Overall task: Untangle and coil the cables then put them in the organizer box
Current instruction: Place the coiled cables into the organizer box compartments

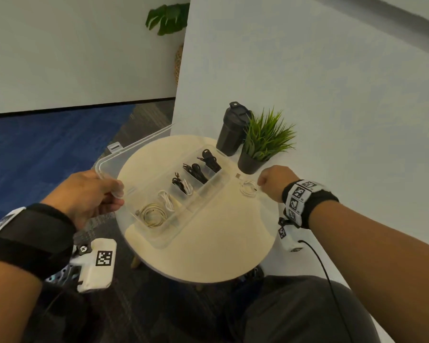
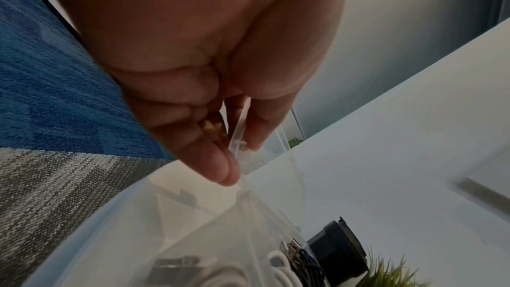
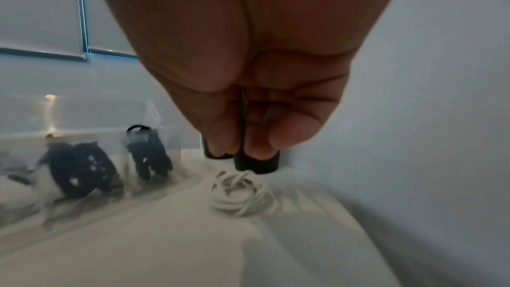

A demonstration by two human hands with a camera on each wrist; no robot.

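At nine o'clock the left hand [image 1: 89, 194] pinches the organizer box [image 1: 174, 233] lid [image 1: 134, 149]. At two, the right hand [image 1: 274, 180], fingers curled and apparently empty, hovers over a white coiled cable [image 1: 248, 188]: light, springy, best pinched across its loops.

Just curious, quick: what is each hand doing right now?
Left hand: fingers pinch the box lid.
Right hand: fingers curled, holding nothing, just above the white cable.
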